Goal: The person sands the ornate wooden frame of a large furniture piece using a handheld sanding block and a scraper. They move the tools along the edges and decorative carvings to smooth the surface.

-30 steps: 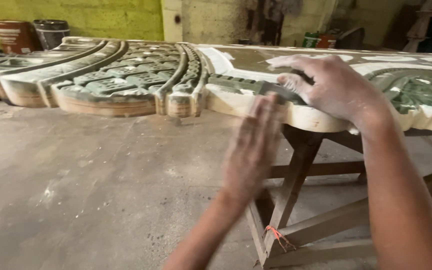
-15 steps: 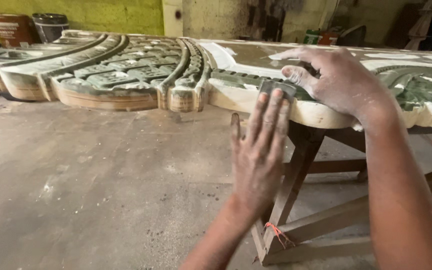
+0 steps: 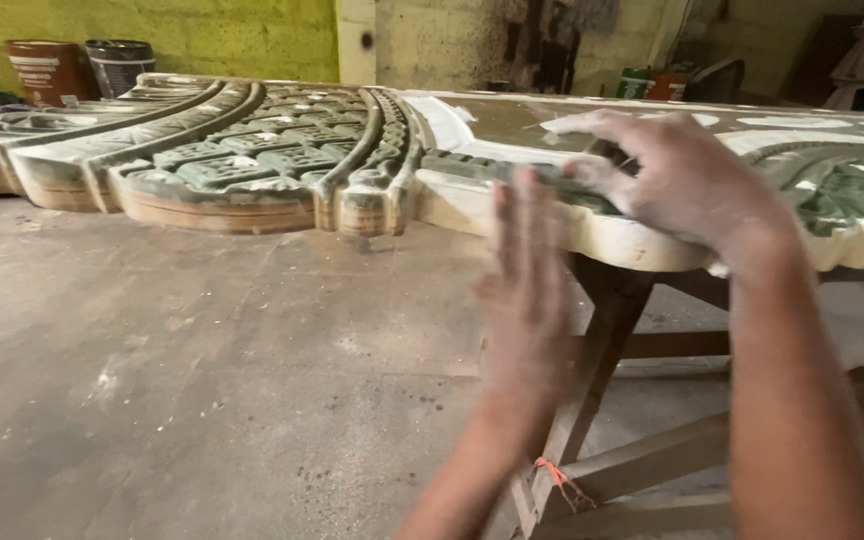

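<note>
Risen since a moment ago, left hand [image 3: 525,300]: now higher against the panel edge, fingers straight and pressed together, pointing up, blurred, palm flat and holding nothing. Fingertips level with the pale rim of the carved panel [image 3: 282,165], just in front of it; whether touching, cannot tell. Below, a wooden trestle [image 3: 602,340] with an orange string [image 3: 557,478] tied at its leg, bearing the panel over a dusty concrete floor [image 3: 172,350]. Further on, right hand [image 3: 677,180], dusted white, lying on the panel top, fingers spread and curled over something dark, too hidden to name. Left of both hands, green-tinted scrollwork and curved ribs stretching away. Beyond, two buckets [image 3: 82,68] by a yellow-green wall [image 3: 202,35].
</note>
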